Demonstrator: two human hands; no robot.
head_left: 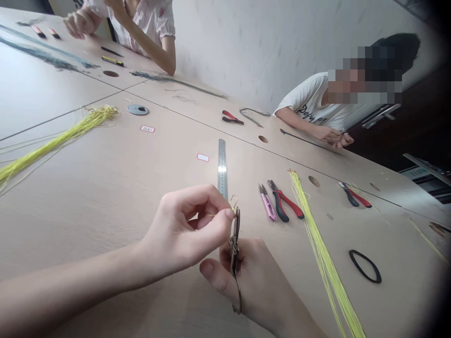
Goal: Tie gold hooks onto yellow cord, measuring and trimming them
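Note:
My left hand (190, 230) is closed in a pinch on a thin yellow line, just beside a small bronze fish hook (234, 200). The hook's bend sticks up above my fingertips. Close by, my right hand (260, 277) is closed around a slim, dark metal clamp-like tool (234, 253), held upright with its tip against the hook. The tool's curved lower end shows past my right thumb; my other right fingers are mostly hidden. Behind the hook lies a steel ruler (221, 164). Pink thread snips (268, 203) and red-and-black pliers (284, 202) rest to the right.
Yellow line bundles lie left (59, 143) and right (317, 234). Farther right are other pliers (354, 195) and a black oval ring (365, 266). Small labels (203, 157) and a grey disc (138, 109) lie farther back. Two people sit across the table (169, 145).

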